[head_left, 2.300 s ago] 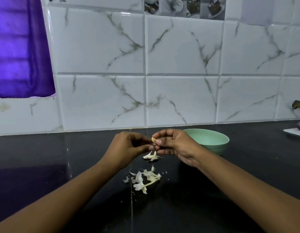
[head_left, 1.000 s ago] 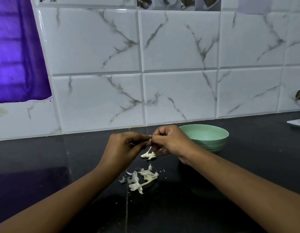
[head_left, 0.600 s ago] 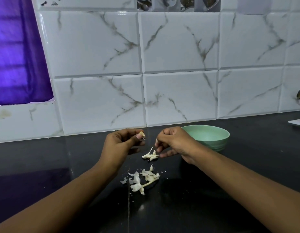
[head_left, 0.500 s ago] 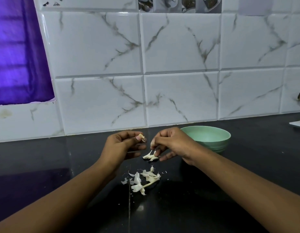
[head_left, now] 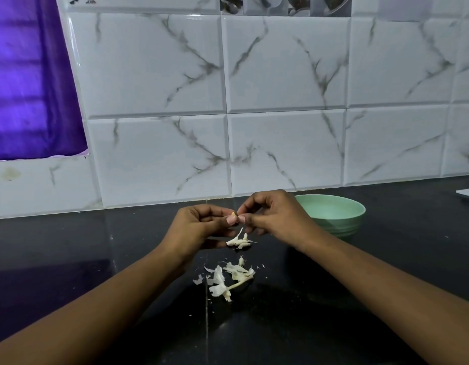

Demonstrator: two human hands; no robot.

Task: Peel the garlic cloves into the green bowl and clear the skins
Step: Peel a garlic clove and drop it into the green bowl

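My left hand point(head_left: 199, 227) and right hand point(head_left: 275, 217) pinch one garlic clove point(head_left: 233, 214) together; green bowl point(head_left: 330, 209) lies just rightward, right hand nearer.

Black stone-look countertop point(head_left: 70, 246): polished, glossy, mirror-like reflections. White grey-veined ceramic wall tiles point(head_left: 154, 67): glazed, smooth, bevelled edges catching light. Pale green round bowl point(head_left: 341, 219): smooth, satin, plastic-like. White garlic skins point(head_left: 233, 275): thin, papery, matt, curled. Small yellowish garlic clove point(head_left: 233, 214): finish too small to judge. Purple window covering point(head_left: 25, 88): soft sheen, material unclear.
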